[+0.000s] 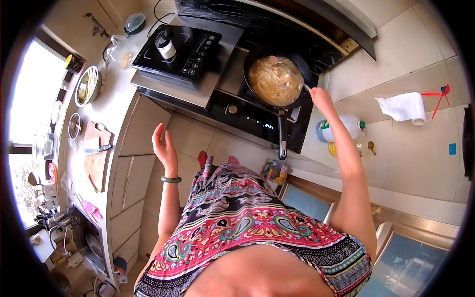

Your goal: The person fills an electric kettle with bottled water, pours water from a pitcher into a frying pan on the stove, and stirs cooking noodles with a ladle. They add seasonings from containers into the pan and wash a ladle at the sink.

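Note:
My right hand (321, 99) is closed around the handle of a metal ladle (306, 87) at the right rim of the wok. The ladle's head dips among the pale noodles (272, 79), which sit in yellowish broth. This dark wok (251, 58) stands on the black stove, its long black handle (282, 131) pointing toward my body. My left hand (166, 148) hangs in the air left of the stove, holding nothing, with thumb and fingers apart and a dark bangle on the wrist.
An induction cooktop (208, 42) with a small jar (166, 47) on it lies left of the wok. Along the left counter are a steel bowl (79, 94), a cutting board (101, 163) and a knife (105, 147). Bottles, including a large jug (349, 126), stand by my right forearm.

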A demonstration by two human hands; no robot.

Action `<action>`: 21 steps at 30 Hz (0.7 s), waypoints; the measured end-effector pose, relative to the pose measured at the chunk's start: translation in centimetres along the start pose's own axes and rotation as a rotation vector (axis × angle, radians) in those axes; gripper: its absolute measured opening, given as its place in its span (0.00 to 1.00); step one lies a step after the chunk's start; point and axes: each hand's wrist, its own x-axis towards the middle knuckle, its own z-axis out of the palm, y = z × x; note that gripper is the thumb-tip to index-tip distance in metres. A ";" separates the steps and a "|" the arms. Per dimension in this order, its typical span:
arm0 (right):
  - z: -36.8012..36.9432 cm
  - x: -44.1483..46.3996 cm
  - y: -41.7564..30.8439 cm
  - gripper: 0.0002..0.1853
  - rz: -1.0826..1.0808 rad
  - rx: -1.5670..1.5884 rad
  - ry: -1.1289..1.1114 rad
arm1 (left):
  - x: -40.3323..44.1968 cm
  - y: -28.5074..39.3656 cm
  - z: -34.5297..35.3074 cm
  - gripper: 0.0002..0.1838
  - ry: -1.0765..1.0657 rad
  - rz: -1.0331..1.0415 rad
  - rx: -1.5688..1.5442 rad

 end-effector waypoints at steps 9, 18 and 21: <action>-0.4 -2.3 -0.3 0.19 0.656 1.219 -0.908 | -0.6 0.1 0.6 0.15 -0.033 0.008 -0.011; -2.2 -5.3 2.9 0.20 0.640 1.297 -0.852 | -0.6 0.4 0.9 0.15 -0.058 0.020 -0.005; -2.5 -5.0 4.2 0.20 0.642 1.202 -0.772 | -0.7 0.5 1.1 0.15 -0.071 0.029 0.001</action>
